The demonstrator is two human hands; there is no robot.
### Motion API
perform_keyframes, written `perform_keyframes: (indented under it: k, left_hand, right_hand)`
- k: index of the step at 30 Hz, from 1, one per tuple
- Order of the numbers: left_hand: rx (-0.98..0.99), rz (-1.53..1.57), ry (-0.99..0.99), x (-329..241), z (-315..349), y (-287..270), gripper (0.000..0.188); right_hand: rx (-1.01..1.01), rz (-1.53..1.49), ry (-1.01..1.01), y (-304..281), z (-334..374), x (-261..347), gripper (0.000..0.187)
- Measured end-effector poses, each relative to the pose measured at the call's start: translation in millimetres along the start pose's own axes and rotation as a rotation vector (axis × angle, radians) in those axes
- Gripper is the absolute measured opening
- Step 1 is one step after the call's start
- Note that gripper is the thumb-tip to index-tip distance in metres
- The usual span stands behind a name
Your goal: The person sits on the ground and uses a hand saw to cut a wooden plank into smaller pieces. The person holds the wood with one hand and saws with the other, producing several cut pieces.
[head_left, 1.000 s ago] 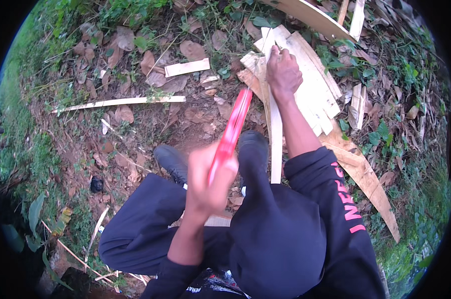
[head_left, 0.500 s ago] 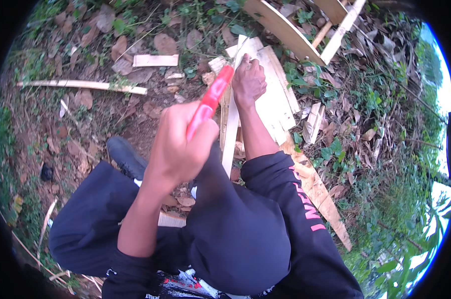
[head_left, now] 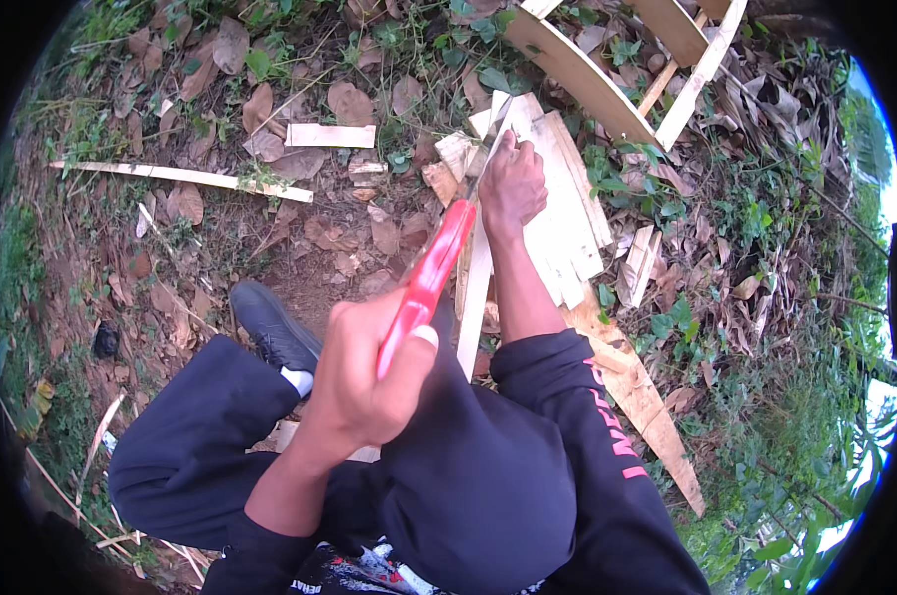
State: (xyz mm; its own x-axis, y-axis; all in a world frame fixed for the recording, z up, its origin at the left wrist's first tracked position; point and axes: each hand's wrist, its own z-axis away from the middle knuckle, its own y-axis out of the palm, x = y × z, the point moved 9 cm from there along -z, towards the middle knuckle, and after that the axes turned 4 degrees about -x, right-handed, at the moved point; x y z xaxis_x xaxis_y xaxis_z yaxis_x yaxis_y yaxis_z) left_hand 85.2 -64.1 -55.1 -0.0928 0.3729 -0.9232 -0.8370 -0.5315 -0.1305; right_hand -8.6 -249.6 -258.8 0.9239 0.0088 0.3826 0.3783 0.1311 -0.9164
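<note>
My left hand (head_left: 374, 367) is closed around the red handle of a handsaw (head_left: 430, 278). Its thin blade shows nearly edge-on, running away from me past my right fist. A narrow pale wooden strip (head_left: 476, 307) lies lengthwise in front of me, beside my raised knee. My right hand (head_left: 513, 188) is clenched at the strip's far part, pressing it down over flat pale boards (head_left: 557, 223). The fingertips are tucked under, and the spot where the blade meets the wood is partly hidden.
A wooden frame of slats (head_left: 592, 79) stands at the far right. Offcuts lie about, among them a short flat piece (head_left: 330, 136) and a long thin strip (head_left: 190, 178). A pointed board (head_left: 652, 421) rests beside my right sleeve. Dry leaves and weeds cover the soil.
The saw handle has come back toward me with my left hand, and more of the blade shows. My right hand keeps its place on the wood. The whole view has shifted slightly.
</note>
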Motion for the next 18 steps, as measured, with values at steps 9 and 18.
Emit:
perform_keyframes:
  k: [9,18]
  left_hand:
    - [-0.022,-0.022,0.041,3.0,-5.9,-2.9,0.027]
    - [-0.02,0.033,0.021,10.8,-1.7,2.8,0.027]
  right_hand:
    - [0.002,-0.042,-0.021,-6.1,0.7,5.2,0.047]
    - [0.034,-0.026,0.002,-1.4,-1.3,-2.7,0.049]
